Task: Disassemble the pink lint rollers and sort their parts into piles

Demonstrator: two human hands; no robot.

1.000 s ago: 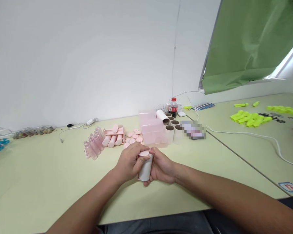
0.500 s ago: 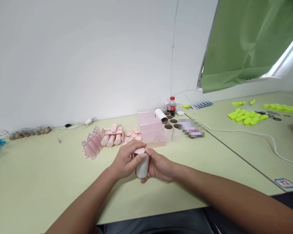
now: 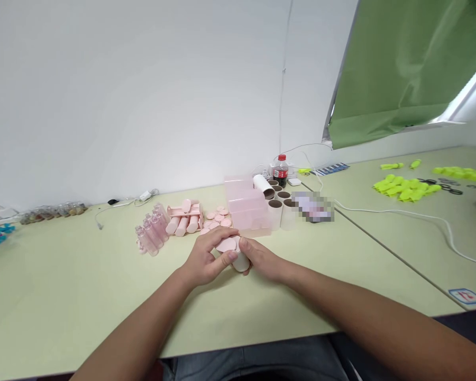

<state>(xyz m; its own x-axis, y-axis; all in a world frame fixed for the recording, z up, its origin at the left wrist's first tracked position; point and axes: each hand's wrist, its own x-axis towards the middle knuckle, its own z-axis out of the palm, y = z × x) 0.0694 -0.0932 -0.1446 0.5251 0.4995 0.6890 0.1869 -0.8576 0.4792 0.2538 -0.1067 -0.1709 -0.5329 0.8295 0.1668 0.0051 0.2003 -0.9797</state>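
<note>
Both my hands meet at the middle of the pale green table (image 3: 63, 296) around a short white tube (image 3: 241, 261). A pink oval lid (image 3: 226, 245) sits on the tube's top end. My left hand (image 3: 206, 256) curls over the lid with its fingertips pinching it. My right hand (image 3: 262, 258) wraps the tube from the right side. The tube leans away from me, low over the table.
Behind my hands lie loose pink lids (image 3: 218, 218), pink oval tubes (image 3: 184, 221), clear pink vials (image 3: 153, 233), a pink translucent box (image 3: 248, 209) and upright cardboard tubes (image 3: 280, 211). A cola bottle (image 3: 281, 170) stands further back. Yellow-green parts (image 3: 404, 189) and a white cable (image 3: 428, 219) lie right.
My hands have moved further out and lower over the table, and the white tube has tilted from nearly upright to leaning away. The lid stays on its end.
</note>
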